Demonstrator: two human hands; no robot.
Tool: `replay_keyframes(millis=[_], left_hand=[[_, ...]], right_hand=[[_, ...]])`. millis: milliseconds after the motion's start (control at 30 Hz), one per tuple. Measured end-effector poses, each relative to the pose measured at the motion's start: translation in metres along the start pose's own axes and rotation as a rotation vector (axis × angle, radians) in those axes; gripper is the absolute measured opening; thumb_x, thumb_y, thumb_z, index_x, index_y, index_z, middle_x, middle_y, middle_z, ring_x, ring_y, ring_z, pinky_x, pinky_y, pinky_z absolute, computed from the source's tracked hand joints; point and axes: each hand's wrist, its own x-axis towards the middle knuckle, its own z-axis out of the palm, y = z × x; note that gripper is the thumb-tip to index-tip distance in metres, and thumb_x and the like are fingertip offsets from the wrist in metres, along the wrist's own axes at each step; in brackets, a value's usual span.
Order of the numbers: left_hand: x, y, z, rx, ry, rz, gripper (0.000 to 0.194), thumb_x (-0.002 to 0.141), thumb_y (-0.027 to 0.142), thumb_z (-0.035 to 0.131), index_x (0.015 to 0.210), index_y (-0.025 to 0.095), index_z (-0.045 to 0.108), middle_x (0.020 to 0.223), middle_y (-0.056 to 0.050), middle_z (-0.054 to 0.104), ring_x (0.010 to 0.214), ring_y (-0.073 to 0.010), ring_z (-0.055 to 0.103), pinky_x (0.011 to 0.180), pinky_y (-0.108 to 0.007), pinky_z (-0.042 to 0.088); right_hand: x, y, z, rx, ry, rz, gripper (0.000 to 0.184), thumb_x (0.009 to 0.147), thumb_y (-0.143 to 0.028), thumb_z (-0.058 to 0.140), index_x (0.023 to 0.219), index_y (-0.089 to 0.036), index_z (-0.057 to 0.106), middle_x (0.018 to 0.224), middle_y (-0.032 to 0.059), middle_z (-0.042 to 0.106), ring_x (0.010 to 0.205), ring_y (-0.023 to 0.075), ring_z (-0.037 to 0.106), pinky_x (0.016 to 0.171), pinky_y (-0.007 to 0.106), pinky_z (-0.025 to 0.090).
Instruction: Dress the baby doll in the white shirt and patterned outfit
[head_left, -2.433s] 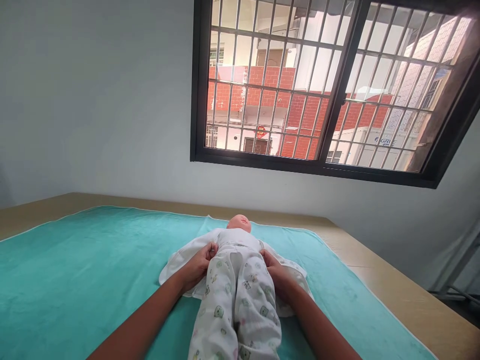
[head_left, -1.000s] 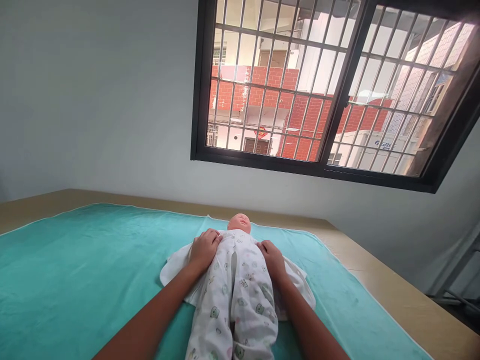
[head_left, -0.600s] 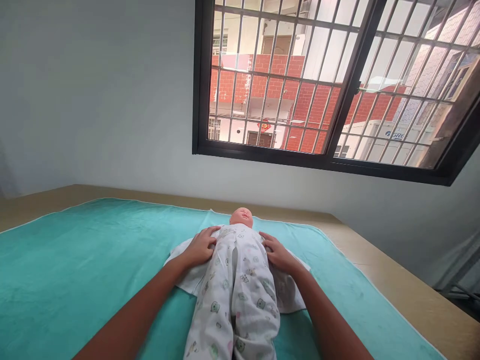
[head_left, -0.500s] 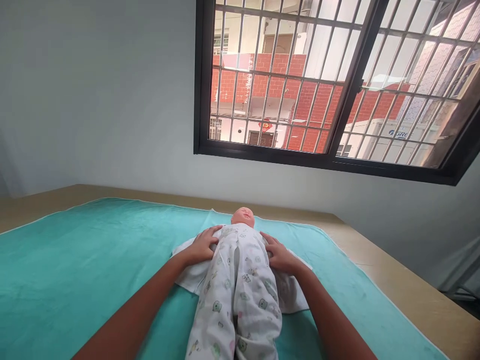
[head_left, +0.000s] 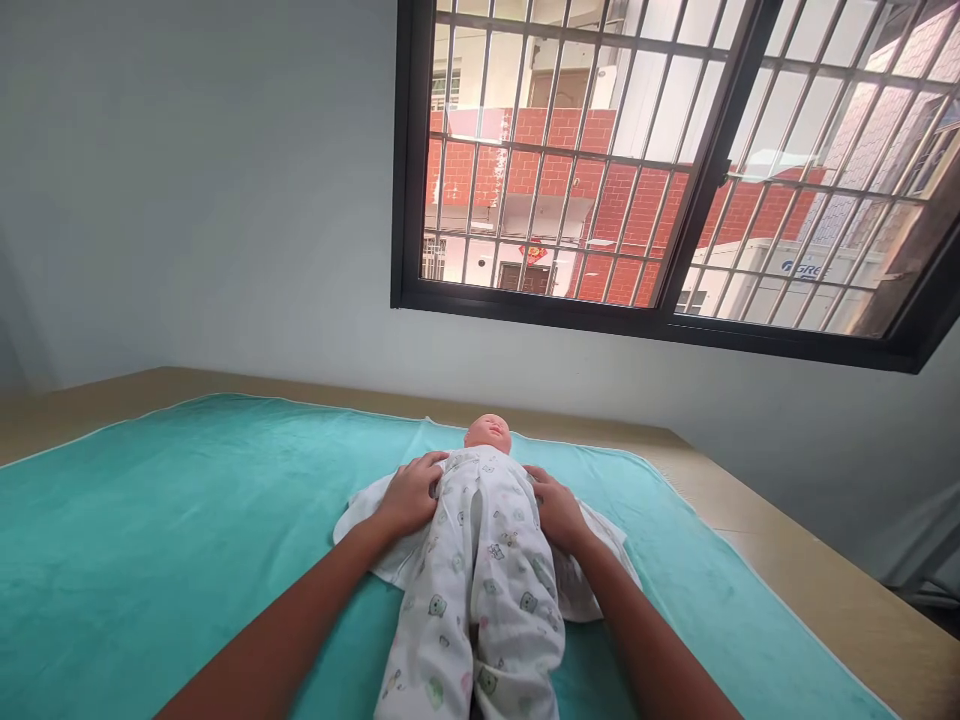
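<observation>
A baby doll [head_left: 487, 433] lies on its back, its head toward the wall. White pants [head_left: 484, 580] printed with small animals cover its legs and reach up its front. Beneath and beside them spreads a white shirt [head_left: 360, 512]. At the left side of the waist, my left hand [head_left: 411, 497] is closed on the edge of the pants, thumb near the cloth. My right hand [head_left: 559, 510] has the opposite side of the waist in its curled fingers. Some fingertips of both hands are hidden by the cloth. The doll's arms do not show.
A turquoise blanket [head_left: 187, 530] lies under the doll on a wooden table [head_left: 810, 575]. Behind the table's far edge stands a pale wall [head_left: 225, 200] with a barred, black-framed window [head_left: 525, 300].
Both hands have shifted very slightly along the waist, and the shirt's spread sides have moved outward a little. The doll stays in place; the view has shifted slightly.
</observation>
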Motion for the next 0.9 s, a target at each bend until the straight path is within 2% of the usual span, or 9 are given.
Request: replay_keyframes(millis=[100, 200, 333, 400, 500, 600, 733, 833, 900], left_hand=[[-0.002, 0.001, 0.006, 0.050, 0.063, 0.044, 0.014, 0.083, 0.016, 0.049, 0.083, 0.022, 0.062, 0.132, -0.004, 0.057, 0.117, -0.0258, 0.052, 0.092, -0.040, 0.040], [-0.002, 0.000, 0.009, 0.059, 0.097, 0.040, 0.015, 0.085, 0.015, 0.045, 0.081, 0.022, 0.058, 0.125, -0.006, 0.061, 0.113, -0.0250, 0.054, 0.089, -0.038, 0.041], [-0.003, -0.007, 0.010, 0.079, 0.093, 0.046, 0.026, 0.090, 0.020, 0.043, 0.113, 0.024, 0.056, 0.133, -0.006, 0.055, 0.119, -0.0243, 0.051, 0.094, -0.039, 0.040], [-0.004, -0.011, 0.010, 0.118, 0.044, 0.099, 0.041, 0.090, 0.024, 0.046, 0.131, 0.026, 0.047, 0.141, -0.006, 0.048, 0.126, -0.0243, 0.046, 0.101, -0.040, 0.037], [-0.008, -0.013, 0.012, 0.237, -0.012, 0.154, 0.056, 0.090, 0.028, 0.050, 0.143, 0.028, 0.034, 0.149, -0.007, 0.038, 0.133, -0.0260, 0.037, 0.112, -0.044, 0.025], [-0.010, -0.011, 0.016, 0.346, 0.021, 0.137, 0.059, 0.091, 0.027, 0.048, 0.147, 0.027, 0.029, 0.150, -0.009, 0.035, 0.136, -0.0275, 0.033, 0.116, -0.050, 0.012], [-0.008, -0.010, 0.020, 0.399, 0.052, 0.157, 0.055, 0.092, 0.027, 0.045, 0.145, 0.023, 0.032, 0.151, -0.011, 0.035, 0.141, -0.0280, 0.025, 0.118, -0.051, 0.005], [-0.006, -0.013, 0.021, 0.404, 0.050, 0.151, 0.059, 0.091, 0.030, 0.045, 0.147, 0.019, 0.029, 0.153, -0.012, 0.030, 0.143, -0.0294, 0.019, 0.117, -0.050, 0.006], [-0.005, -0.013, 0.021, 0.391, 0.044, 0.124, 0.062, 0.090, 0.030, 0.046, 0.148, 0.019, 0.026, 0.154, -0.012, 0.029, 0.143, -0.0303, 0.021, 0.115, -0.048, 0.013]], right_hand=[[-0.003, -0.003, 0.004, -0.013, 0.073, 0.003, 0.029, 0.079, -0.021, 0.050, 0.092, -0.032, 0.073, 0.129, -0.0033, 0.060, 0.106, 0.0227, 0.060, 0.085, 0.031, 0.041], [-0.006, -0.005, 0.006, -0.068, 0.143, 0.018, 0.033, 0.080, -0.015, 0.043, 0.093, -0.028, 0.069, 0.126, -0.0017, 0.063, 0.101, 0.0212, 0.060, 0.084, 0.030, 0.039], [-0.006, -0.001, 0.006, -0.146, 0.114, -0.001, 0.033, 0.083, -0.013, 0.039, 0.102, -0.026, 0.063, 0.134, -0.0004, 0.057, 0.112, 0.0207, 0.055, 0.088, 0.031, 0.036], [-0.006, 0.003, 0.006, -0.189, 0.060, -0.016, 0.030, 0.084, -0.015, 0.040, 0.104, -0.026, 0.060, 0.139, 0.0012, 0.052, 0.115, 0.0211, 0.053, 0.090, 0.032, 0.036], [-0.007, 0.006, 0.006, -0.266, -0.004, -0.054, 0.031, 0.083, -0.023, 0.048, 0.113, -0.024, 0.056, 0.145, 0.0064, 0.044, 0.121, 0.0245, 0.048, 0.096, 0.037, 0.034], [-0.007, 0.006, 0.008, -0.311, -0.022, -0.072, 0.038, 0.082, -0.029, 0.054, 0.118, -0.021, 0.054, 0.147, 0.0116, 0.040, 0.128, 0.0277, 0.042, 0.105, 0.043, 0.026], [-0.002, 0.004, 0.009, -0.298, 0.006, -0.049, 0.045, 0.085, -0.035, 0.052, 0.128, -0.021, 0.050, 0.150, 0.0142, 0.037, 0.134, 0.0289, 0.036, 0.111, 0.050, 0.015], [0.002, 0.000, 0.007, -0.231, 0.007, -0.052, 0.054, 0.086, -0.037, 0.052, 0.137, -0.024, 0.045, 0.150, 0.0131, 0.037, 0.136, 0.0297, 0.033, 0.112, 0.052, 0.011], [0.003, -0.003, 0.005, -0.174, -0.004, -0.063, 0.052, 0.087, -0.037, 0.050, 0.138, -0.027, 0.045, 0.146, 0.0106, 0.043, 0.135, 0.0287, 0.035, 0.111, 0.051, 0.014]])
